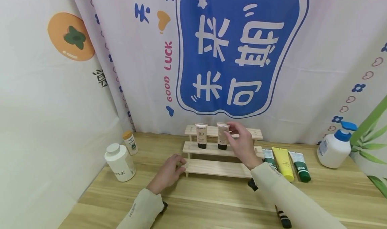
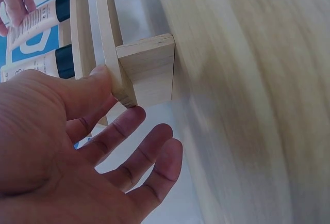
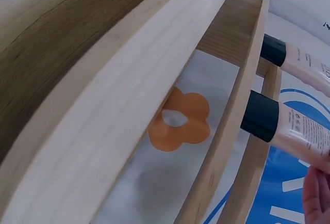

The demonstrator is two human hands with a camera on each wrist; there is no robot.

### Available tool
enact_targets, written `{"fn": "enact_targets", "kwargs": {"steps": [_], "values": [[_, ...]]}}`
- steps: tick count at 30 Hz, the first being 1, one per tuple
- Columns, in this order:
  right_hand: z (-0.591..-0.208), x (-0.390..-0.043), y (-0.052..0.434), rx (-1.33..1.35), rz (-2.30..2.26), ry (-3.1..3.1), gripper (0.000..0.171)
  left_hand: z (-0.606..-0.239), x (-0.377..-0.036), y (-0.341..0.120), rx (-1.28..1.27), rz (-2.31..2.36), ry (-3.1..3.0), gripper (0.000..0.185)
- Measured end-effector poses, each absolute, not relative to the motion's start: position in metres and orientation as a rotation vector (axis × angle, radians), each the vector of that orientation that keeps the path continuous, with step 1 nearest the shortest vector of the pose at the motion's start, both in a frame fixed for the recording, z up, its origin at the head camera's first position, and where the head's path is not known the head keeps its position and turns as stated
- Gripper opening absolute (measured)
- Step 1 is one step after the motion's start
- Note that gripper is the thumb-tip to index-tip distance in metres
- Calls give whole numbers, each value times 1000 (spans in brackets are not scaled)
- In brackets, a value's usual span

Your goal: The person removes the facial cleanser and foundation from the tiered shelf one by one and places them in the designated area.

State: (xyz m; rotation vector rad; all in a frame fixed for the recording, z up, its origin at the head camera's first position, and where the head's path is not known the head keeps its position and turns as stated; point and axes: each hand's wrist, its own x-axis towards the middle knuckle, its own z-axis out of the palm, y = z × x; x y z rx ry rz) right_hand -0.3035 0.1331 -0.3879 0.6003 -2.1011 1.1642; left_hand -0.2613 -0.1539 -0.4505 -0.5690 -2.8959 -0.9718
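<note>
A three-tier wooden display rack [image 1: 216, 168] stands on the table against the cloth backdrop. On its middle tier, a pale pink BB cream tube [image 1: 201, 135] is upright on its black cap. Beside it is a second, similar pink tube [image 1: 222, 140], which my right hand [image 1: 241, 144] pinches near the top between thumb and fingers; its black cap [image 3: 260, 115] is at the middle tier. My left hand [image 1: 170, 170] pinches the left end of the lowest tier, thumb [image 2: 95, 87] above and index finger beneath, the other fingers loosely bent.
Left of the rack are a white bottle [image 1: 121, 165] and a small orange-capped bottle [image 1: 130, 143]. To the right lie a yellow tube [image 1: 283, 163], green-and-white tubes [image 1: 300, 167] and a blue-topped pump bottle [image 1: 334, 150]. Black-capped items [image 1: 284, 219] lie partly hidden under my right forearm.
</note>
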Motion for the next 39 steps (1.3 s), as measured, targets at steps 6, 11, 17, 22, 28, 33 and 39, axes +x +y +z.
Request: {"fn": "enact_targets", "kwargs": {"steps": [6, 11, 17, 22, 28, 33, 39], "values": [[-388, -302, 138, 587, 1167, -2064, 29, -450, -262, -152, -579, -974, -2894, 20], [-384, -298, 148, 600, 1164, -2027, 25, -450, -262, -151, -568, -982, -2898, 19], [-376, -290, 169, 627, 1139, -2017, 27, -449, -261, -152, -558, -976, -2902, 19], [-372, -281, 195, 636, 1064, -2035, 30, -448, -259, -152, -562, -996, -2902, 19], [-368, -265, 236, 601, 901, -2050, 36, -447, -257, -152, -560, -1005, -2894, 19], [-365, -244, 270, 548, 744, -2081, 42, -447, -257, -151, -571, -999, -2892, 18], [-360, -211, 298, 468, 631, -2170, 42, -447, -258, -150, -566, -985, -2881, 17]]}}
